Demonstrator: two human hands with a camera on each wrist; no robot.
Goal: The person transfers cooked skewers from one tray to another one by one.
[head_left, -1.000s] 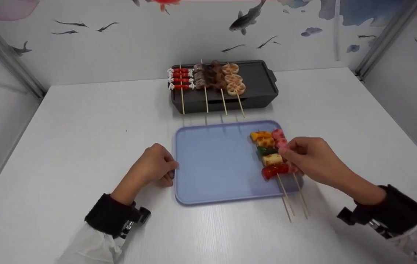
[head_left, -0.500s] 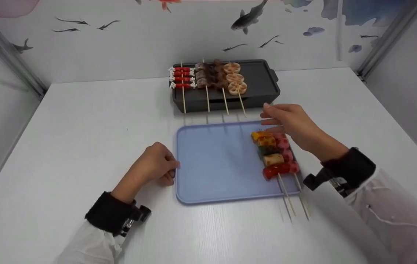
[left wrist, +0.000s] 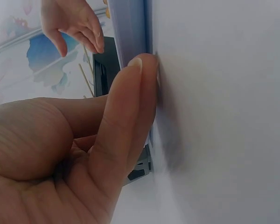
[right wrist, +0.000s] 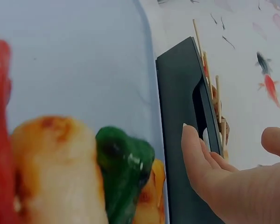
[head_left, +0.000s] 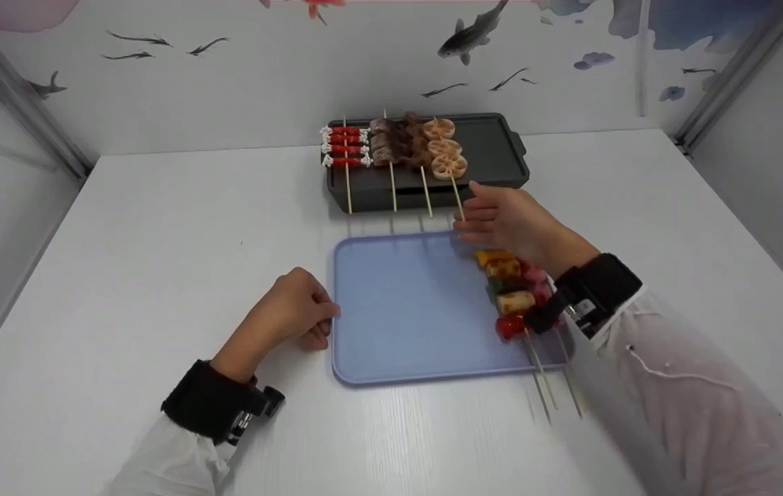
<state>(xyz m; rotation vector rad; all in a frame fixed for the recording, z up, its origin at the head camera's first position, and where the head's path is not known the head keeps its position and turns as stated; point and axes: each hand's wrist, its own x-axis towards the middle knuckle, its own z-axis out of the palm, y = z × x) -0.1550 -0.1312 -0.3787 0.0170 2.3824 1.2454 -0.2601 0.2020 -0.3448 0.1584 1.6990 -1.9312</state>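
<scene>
My left hand [head_left: 295,310] pinches the left rim of a blue tray [head_left: 398,375], its fingertips right at the edge in the left wrist view. My right hand [head_left: 505,220] is open over the tray's far right corner, fingers spread close to the stick of a lotus root skewer [head_left: 448,167] on the black grill [head_left: 495,148]. In the right wrist view this hand [right wrist: 238,177] has its thumb and fingers apart, with nothing between them. Under the right forearm, a mixed vegetable skewer [head_left: 515,302] and a pink skewer [head_left: 535,274] lie on the tray, partly hidden.
Beside the lotus root on the grill lie a dark meat skewer [head_left: 413,141], a greyish skewer [head_left: 382,143] and a red-and-white skewer [head_left: 346,148], sticks overhanging the front. A printed wall [head_left: 260,89] stands close behind the grill on the white table [head_left: 157,262].
My right hand has let go of the pink skewer on the tray's right side and moved up and left toward the grill, fingers opening. My left hand stays at the rim.
</scene>
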